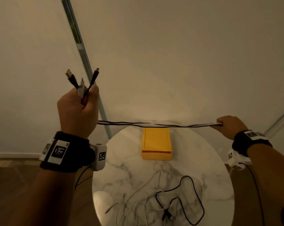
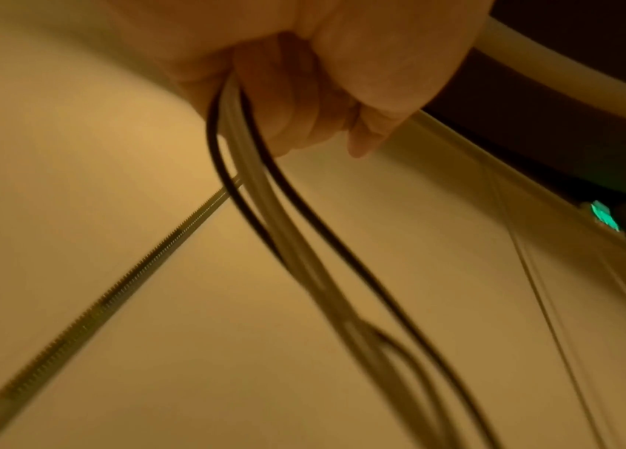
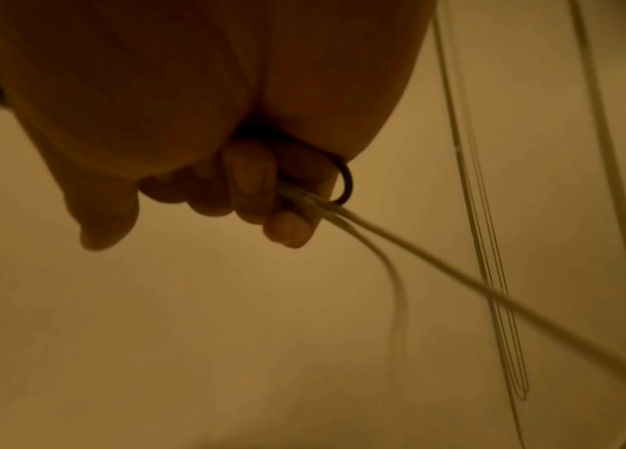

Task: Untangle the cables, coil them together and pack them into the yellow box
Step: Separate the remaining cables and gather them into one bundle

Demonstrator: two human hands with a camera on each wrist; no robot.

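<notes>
Above table (image 1: 203, 176), left hand (image 1: 76, 111), right hand (image 1: 230, 127) gripping taut cables (image 1: 154, 124), yellow box (image 1: 156, 144) beneath

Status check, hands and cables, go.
Left hand grips the plug ends; right hand grips the cables, stretched above the yellow box. Box empty. Loose cable tangle on the table.

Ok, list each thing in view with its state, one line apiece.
left hand: raised, gripping the cable ends
right hand: gripping the cables
cables: stretched between both hands, plugs sticking up, the rest lying loose on the table
yellow box: open, nothing visible inside
table: holds box and cables
</notes>
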